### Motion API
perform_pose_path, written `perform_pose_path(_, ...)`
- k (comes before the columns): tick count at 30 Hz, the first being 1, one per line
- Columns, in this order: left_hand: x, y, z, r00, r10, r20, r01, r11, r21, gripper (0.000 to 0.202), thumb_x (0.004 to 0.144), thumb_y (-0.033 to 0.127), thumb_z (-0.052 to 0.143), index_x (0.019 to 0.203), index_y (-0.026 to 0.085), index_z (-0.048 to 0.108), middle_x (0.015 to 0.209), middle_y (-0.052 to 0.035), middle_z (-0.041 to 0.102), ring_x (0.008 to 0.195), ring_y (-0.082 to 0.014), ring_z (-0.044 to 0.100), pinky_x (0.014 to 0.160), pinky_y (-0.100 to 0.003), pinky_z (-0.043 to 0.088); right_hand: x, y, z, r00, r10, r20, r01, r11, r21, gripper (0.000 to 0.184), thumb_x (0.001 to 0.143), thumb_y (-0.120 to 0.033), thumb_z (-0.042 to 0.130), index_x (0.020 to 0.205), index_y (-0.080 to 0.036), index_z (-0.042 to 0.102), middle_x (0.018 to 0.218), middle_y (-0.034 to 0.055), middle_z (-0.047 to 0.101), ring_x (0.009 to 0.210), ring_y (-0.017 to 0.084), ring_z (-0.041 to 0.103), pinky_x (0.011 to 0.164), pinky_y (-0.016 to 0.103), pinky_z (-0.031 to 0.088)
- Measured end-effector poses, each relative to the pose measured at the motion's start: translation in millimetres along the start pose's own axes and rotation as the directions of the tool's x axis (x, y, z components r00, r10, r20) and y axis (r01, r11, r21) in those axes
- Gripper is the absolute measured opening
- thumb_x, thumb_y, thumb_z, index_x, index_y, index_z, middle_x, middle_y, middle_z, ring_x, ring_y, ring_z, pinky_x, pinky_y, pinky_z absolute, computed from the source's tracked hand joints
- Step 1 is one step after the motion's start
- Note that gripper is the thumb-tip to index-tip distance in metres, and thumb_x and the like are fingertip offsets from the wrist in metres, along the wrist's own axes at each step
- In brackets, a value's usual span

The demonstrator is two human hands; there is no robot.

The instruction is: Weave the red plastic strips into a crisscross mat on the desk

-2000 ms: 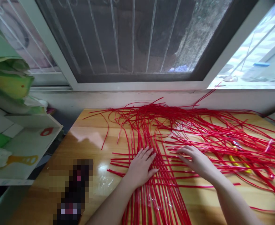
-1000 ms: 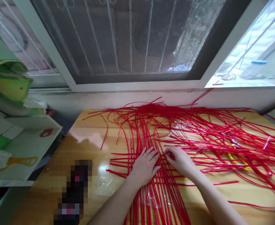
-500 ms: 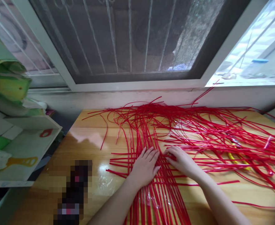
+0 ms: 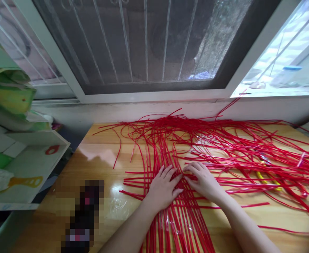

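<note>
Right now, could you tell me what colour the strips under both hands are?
Bright red strips, plain with no pattern, clearest in the head view.

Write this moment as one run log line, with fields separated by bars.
left hand: flat on red strips | right hand: on crossing strips, fingertips beside left | surface: wooden table

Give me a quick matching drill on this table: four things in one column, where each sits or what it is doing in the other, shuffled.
Things:
1. left hand
2. right hand
3. yellow tool
4. window frame

Places or states:
A. half buried under strips at the table's right side
B. flat, fingers spread on the woven red strips
C. beyond the far edge of the table
D. fingertips pressing crossing strips beside the other hand

Pairs: 1-B, 2-D, 3-A, 4-C
</note>
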State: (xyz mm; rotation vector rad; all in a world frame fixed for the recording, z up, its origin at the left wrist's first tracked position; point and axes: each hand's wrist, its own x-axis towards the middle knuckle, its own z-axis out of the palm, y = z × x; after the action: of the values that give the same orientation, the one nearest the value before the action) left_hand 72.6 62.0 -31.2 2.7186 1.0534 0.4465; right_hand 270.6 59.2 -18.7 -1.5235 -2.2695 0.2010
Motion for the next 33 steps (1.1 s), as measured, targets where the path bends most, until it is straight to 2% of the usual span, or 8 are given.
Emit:
perform_pose_path(5, -0.8, 1.9, -6.2, 1.000, -0.016, 0.026, 0.018, 0.998, -0.067, 0.058, 0.081, 0.059, 0.028, 0.130, 0.027, 0.033, 0.138, -0.0032, 0.034, 0.131, -0.0196, 0.020, 0.109, -0.041, 0.016, -2.5, -6.0, -7.8, 1.000, -0.005, -0.013, 0.005, 1.000, 0.005, 0.011, 0.077, -0.019, 0.051, 0.087, -0.021, 0.054, 0.091, 0.0060, 0.057, 0.091, 0.021, 0.051, 0.081, 0.038, 0.042)
perform_pose_path(12, -1.3, 2.1, -7.1, 0.999, -0.010, 0.038, 0.011, 0.999, -0.042, 0.062, 0.080, 0.061, 0.028, 0.131, 0.026, 0.031, 0.139, -0.0037, 0.032, 0.131, -0.0197, 0.019, 0.108, -0.042, 0.016, -30.7, -12.5, -17.1, 0.995, 0.042, 0.086, -0.046, 0.998, 0.048, 0.013, 0.083, -0.026, 0.046, 0.092, -0.022, 0.055, 0.096, 0.0069, 0.059, 0.093, 0.020, 0.053, 0.078, 0.035, 0.046)
perform_pose_path(15, -0.7, 2.4, -3.8, 1.000, -0.002, 0.030, 0.003, 1.000, -0.008, 0.062, 0.081, 0.060, 0.027, 0.132, 0.024, 0.030, 0.139, -0.0045, 0.031, 0.131, -0.0204, 0.018, 0.108, -0.043, 0.018, -42.0, -16.0, -6.7, 0.999, 0.030, 0.038, -0.029, 1.000, -0.008, 0.029, 0.084, -0.030, 0.046, 0.112, -0.023, 0.051, 0.117, 0.0090, 0.054, 0.109, 0.022, 0.048, 0.090, 0.039, 0.042)
perform_pose_path(18, -0.5, 2.6, -2.3, 1.000, 0.003, 0.018, -0.004, 0.999, 0.040, 0.052, 0.087, 0.049, 0.026, 0.132, 0.023, 0.030, 0.141, -0.0039, 0.029, 0.132, -0.0183, 0.018, 0.108, -0.040, 0.018, -47.3, -18.7, 11.0, 0.997, -0.062, 0.051, 0.065, 0.995, -0.071, 0.050, 0.085, -0.033, 0.044, 0.132, -0.024, 0.033, 0.133, 0.0073, 0.042, 0.124, 0.023, 0.034, 0.099, 0.043, 0.035)
perform_pose_path(21, -1.9, 1.6, -2.5, 1.000, 0.016, 0.019, -0.018, 0.997, 0.080, 0.046, 0.090, 0.036, 0.024, 0.133, 0.022, 0.027, 0.141, -0.0028, 0.028, 0.131, -0.0160, 0.018, 0.108, -0.038, 0.018, -49.0, -19.0, 26.6, 0.995, -0.091, 0.052, 0.098, 0.984, -0.146, 0.055, 0.086, -0.034, 0.040, 0.137, -0.021, 0.023, 0.138, 0.0075, 0.034, 0.128, 0.023, 0.028, 0.103, 0.045, 0.029)
perform_pose_path(27, 4.9, 2.6, -2.4, 1.000, -0.021, 0.002, 0.021, 0.999, 0.047, 0.048, 0.089, 0.042, 0.024, 0.132, 0.023, 0.028, 0.136, -0.0017, 0.038, 0.127, -0.0166, 0.028, 0.106, -0.038, 0.022, -50.9, -18.6, 34.6, 0.991, -0.088, 0.100, 0.106, 0.975, -0.194, 0.059, 0.087, -0.033, 0.038, 0.139, -0.020, 0.013, 0.141, 0.0085, 0.027, 0.129, 0.023, 0.024, 0.103, 0.048, 0.027)
perform_pose_path(30, 20.7, 7.5, -2.5, 0.998, -0.056, -0.027, 0.057, 0.998, 0.040, 0.046, 0.088, 0.044, 0.026, 0.125, 0.021, 0.040, 0.119, -0.0040, 0.053, 0.112, -0.0188, 0.043, 0.105, -0.041, 0.022, -52.5, -20.5, 30.8, 0.996, -0.086, 0.034, 0.089, 0.988, -0.123, 0.057, 0.086, -0.031, 0.040, 0.138, -0.020, 0.018, 0.140, 0.0097, 0.029, 0.128, 0.023, 0.027, 0.102, 0.046, 0.030)
perform_pose_path(33, 35.4, 11.0, -0.5, 0.994, -0.100, -0.042, 0.101, 0.994, 0.040, 0.044, 0.086, 0.044, 0.032, 0.114, 0.016, 0.052, 0.100, -0.0065, 0.058, 0.098, -0.0197, 0.049, 0.100, -0.040, 0.031, -52.3, -14.4, 20.3, 0.987, 0.056, -0.150, -0.057, 0.998, 0.001, 0.046, 0.085, -0.029, 0.041, 0.130, -0.020, 0.032, 0.133, 0.0109, 0.039, 0.121, 0.021, 0.038, 0.095, 0.038, 0.040)
